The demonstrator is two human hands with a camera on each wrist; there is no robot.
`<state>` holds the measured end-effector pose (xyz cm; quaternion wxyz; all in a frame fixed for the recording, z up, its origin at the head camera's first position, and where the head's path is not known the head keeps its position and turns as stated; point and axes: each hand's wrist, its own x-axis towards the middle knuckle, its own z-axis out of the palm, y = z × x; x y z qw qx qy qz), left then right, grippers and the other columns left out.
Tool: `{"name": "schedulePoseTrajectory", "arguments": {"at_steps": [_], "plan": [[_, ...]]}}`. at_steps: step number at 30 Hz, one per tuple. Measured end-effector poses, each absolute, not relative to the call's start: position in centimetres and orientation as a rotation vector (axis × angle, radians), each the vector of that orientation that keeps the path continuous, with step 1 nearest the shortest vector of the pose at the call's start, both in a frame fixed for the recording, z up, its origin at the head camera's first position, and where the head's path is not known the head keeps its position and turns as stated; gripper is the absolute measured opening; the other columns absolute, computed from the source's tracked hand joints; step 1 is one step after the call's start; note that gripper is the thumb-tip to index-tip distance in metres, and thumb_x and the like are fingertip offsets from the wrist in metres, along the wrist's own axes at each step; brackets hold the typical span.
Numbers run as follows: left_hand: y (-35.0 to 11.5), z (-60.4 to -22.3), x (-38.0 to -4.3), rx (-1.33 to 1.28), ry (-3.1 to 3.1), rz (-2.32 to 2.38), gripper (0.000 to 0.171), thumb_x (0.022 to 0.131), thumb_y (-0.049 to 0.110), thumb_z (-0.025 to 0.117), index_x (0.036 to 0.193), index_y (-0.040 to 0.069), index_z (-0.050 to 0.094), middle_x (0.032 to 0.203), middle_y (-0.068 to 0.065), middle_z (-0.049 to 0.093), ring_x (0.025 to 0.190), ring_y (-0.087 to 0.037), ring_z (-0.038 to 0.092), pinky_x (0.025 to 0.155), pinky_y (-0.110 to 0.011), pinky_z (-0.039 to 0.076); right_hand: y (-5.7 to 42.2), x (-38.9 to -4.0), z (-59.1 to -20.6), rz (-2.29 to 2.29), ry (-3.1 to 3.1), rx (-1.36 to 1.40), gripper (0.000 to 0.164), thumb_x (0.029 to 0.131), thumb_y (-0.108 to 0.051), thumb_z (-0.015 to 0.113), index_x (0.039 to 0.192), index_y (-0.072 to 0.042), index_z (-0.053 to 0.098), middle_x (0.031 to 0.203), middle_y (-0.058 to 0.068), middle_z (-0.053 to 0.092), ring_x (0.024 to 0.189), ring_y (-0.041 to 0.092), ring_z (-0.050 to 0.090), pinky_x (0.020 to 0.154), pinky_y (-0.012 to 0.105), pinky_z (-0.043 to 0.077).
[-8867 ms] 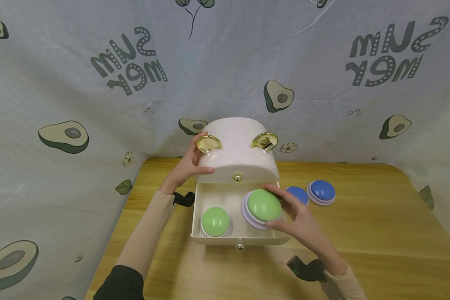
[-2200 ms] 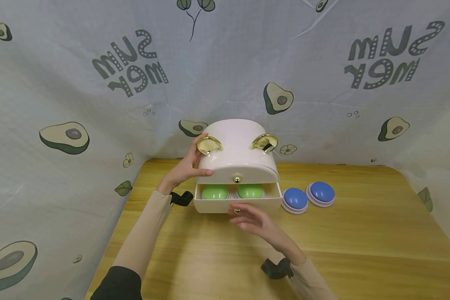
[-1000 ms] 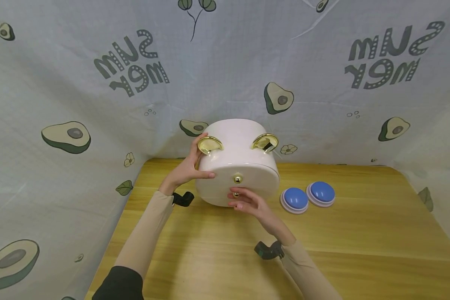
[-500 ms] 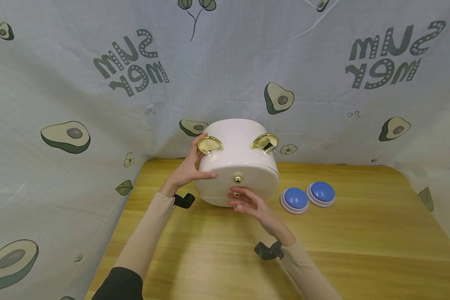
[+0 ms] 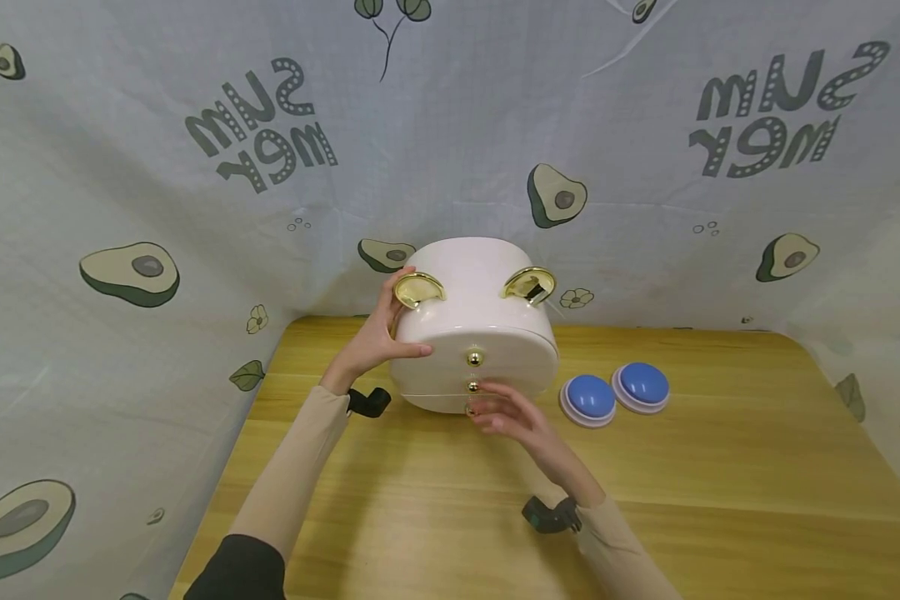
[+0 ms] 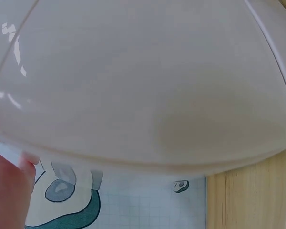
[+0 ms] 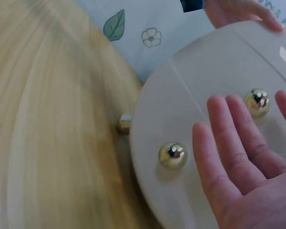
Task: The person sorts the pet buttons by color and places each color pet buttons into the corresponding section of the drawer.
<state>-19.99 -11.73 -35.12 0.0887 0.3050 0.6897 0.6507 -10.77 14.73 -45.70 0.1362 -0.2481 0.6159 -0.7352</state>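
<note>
A white rounded drawer box [image 5: 472, 287] with two gold ears stands at the back of the table, its drawers shut. My left hand [image 5: 371, 342] grips its left side, thumb on the front and fingers behind. In the left wrist view the box's glossy white side [image 6: 148, 81] fills most of the picture. My right hand [image 5: 521, 425] hovers before the lower drawers, fingers loosely straight, holding nothing. Near its fingertips are a gold middle knob [image 5: 473, 386] and a lower knob partly hidden. The right wrist view shows the palm [image 7: 257, 191] apart from the knob [image 7: 173, 155].
Two blue-domed push buttons sit right of the box, a nearer one [image 5: 591, 400] and a farther one [image 5: 641, 387]. The wooden table [image 5: 720, 467] meets a cloth backdrop [image 5: 450, 108] printed with avocados behind and at the left.
Earlier my right hand set a green-domed push button beside another in the drawer, then pushed the drawer shut. Since half a second ago it has drawn slightly back. The left hand has stayed put.
</note>
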Motion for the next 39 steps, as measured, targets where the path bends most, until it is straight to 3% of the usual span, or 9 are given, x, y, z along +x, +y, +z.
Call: {"name": "schedulePoseTrajectory", "arguments": {"at_steps": [6, 9, 13, 18, 30, 35, 39], "plan": [[-11.7, -35.0, -19.9, 0.889, 2.06, 1.935, 0.108, 0.072, -0.018, 0.071, 0.15, 0.011, 0.002, 0.152, -0.017, 0.018, 0.14, -0.023, 0.02, 0.109, -0.049, 0.02, 15.1, -10.4, -47.0, -2.139, 1.786, -0.702, 0.045, 0.097, 0.001, 0.047, 0.139, 0.009, 0.034, 0.121, 0.045, 0.044, 0.113, 0.033, 0.057, 0.093, 0.044, 0.045], [-11.7, -35.0, -19.9, 0.886, 2.057, 1.94, 0.108, 0.072, -0.016, 0.072, 0.149, 0.011, 0.002, 0.152, -0.017, 0.018, 0.14, -0.023, 0.019, 0.11, -0.049, 0.019, 15.2, -10.2, -47.5, -2.116, 1.783, -0.671, 0.045, 0.097, 0.0, 0.048, 0.139, 0.01, 0.034, 0.122, 0.045, 0.043, 0.114, 0.04, 0.054, 0.092, 0.041, 0.046], [-11.8, -36.1, -20.6, 0.88, 2.051, 1.951, 0.11, 0.072, -0.017, 0.072, 0.15, 0.016, 0.003, 0.152, -0.013, 0.019, 0.14, -0.02, 0.02, 0.11, -0.048, 0.02, 15.1, -10.2, -48.1, -2.055, 1.783, -0.647, 0.047, 0.098, -0.003, 0.048, 0.14, 0.009, 0.033, 0.127, 0.044, 0.04, 0.113, 0.048, 0.051, 0.093, 0.046, 0.045], [-11.9, -37.2, -21.3, 0.893, 2.046, 1.965, 0.111, 0.072, -0.017, 0.073, 0.15, 0.022, 0.004, 0.152, -0.009, 0.021, 0.138, -0.016, 0.023, 0.109, -0.046, 0.023, 14.8, -10.5, -48.8, -2.007, 1.764, -0.605, 0.05, 0.098, -0.005, 0.049, 0.142, 0.007, 0.03, 0.133, 0.042, 0.036, 0.114, 0.05, 0.049, 0.095, 0.053, 0.041], [-11.9, -37.6, -21.6, 0.921, 2.023, 1.985, 0.11, 0.072, -0.014, 0.075, 0.15, 0.024, 0.007, 0.151, -0.008, 0.023, 0.138, -0.017, 0.024, 0.109, -0.048, 0.022, 14.0, -11.1, -49.4, -1.986, 1.77, -0.495, 0.053, 0.098, -0.008, 0.052, 0.144, 0.005, 0.031, 0.14, 0.035, 0.034, 0.114, 0.04, 0.054, 0.095, 0.049, 0.043], [-12.0, -37.7, -21.6, 0.926, 2.018, 1.992, 0.11, 0.072, -0.01, 0.078, 0.149, 0.026, 0.009, 0.151, -0.007, 0.023, 0.138, -0.015, 0.024, 0.109, -0.048, 0.022, 13.7, -11.3, -49.6, -2.002, 1.774, -0.497, 0.052, 0.098, -0.009, 0.052, 0.143, 0.007, 0.032, 0.14, 0.034, 0.035, 0.113, 0.045, 0.052, 0.095, 0.051, 0.042], [-11.9, -37.5, -21.5, 0.889, 2.019, 1.989, 0.111, 0.071, -0.016, 0.074, 0.15, 0.023, 0.006, 0.152, -0.008, 0.021, 0.138, -0.016, 0.023, 0.109, -0.047, 0.022, 13.6, -11.4, -49.7, -2.008, 1.781, -0.503, 0.051, 0.098, -0.009, 0.052, 0.142, 0.008, 0.032, 0.14, 0.033, 0.035, 0.112, 0.047, 0.052, 0.094, 0.051, 0.042]]}}
